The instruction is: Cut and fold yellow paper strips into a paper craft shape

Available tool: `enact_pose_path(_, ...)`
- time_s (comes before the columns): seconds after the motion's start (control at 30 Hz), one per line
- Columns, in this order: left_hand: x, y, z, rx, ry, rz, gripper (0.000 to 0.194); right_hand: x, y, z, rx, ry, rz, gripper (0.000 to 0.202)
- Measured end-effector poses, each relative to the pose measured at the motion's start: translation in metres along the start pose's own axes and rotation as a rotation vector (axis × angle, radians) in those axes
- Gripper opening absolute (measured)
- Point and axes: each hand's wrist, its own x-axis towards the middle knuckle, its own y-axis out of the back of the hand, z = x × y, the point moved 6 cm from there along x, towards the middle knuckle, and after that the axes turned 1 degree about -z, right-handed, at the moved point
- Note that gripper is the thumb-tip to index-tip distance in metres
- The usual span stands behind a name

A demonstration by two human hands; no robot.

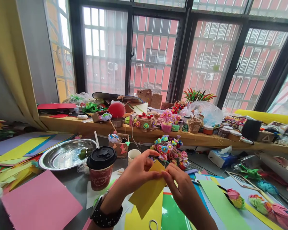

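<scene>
A piece of yellow paper (pixel 148 195) is held up in front of me, with its lower corner hanging down. My left hand (pixel 139 168) pinches it near the top between thumb and fingers. On the other side, my right hand (pixel 179 182) has thumb and fingertips closed at the paper's upper right edge, close to the left thumb. Beneath it lie a yellow sheet (pixel 132 220) and a glossy green sheet (pixel 174 214). A metal loop (pixel 153 225), perhaps a scissors handle, shows at the bottom edge.
A dark-lidded cup (pixel 101 174) with a straw stands by my left forearm. Behind are a metal tray (pixel 60 156), a paper cup (pixel 133 155) and yarn flowers (pixel 168 148). Pink paper (pixel 42 204) lies left; light green paper (pixel 223 204) and crepe flowers (pixel 235 197) lie right.
</scene>
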Motion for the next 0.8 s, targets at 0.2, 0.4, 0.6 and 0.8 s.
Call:
enact_pose_path(0.2,-0.001,0.004,0.000,-0.028,-0.005,0.013,0.045,-0.001,0.001,-0.004,0.049,0.025,-0.041,0.029)
enact_pose_path(0.4,-0.003,0.001,0.004,0.002,-0.004,-0.006,0.043,-0.001,0.001,-0.002,0.058,-0.002,-0.029,0.030)
enact_pose_path(0.6,-0.007,-0.004,0.004,0.097,0.013,-0.088,0.043,-0.001,0.008,-0.002,0.159,-0.044,-0.062,0.024)
enact_pose_path(0.8,-0.007,-0.004,0.005,0.037,0.022,-0.100,0.042,-0.002,0.012,0.001,0.291,-0.131,-0.020,0.026)
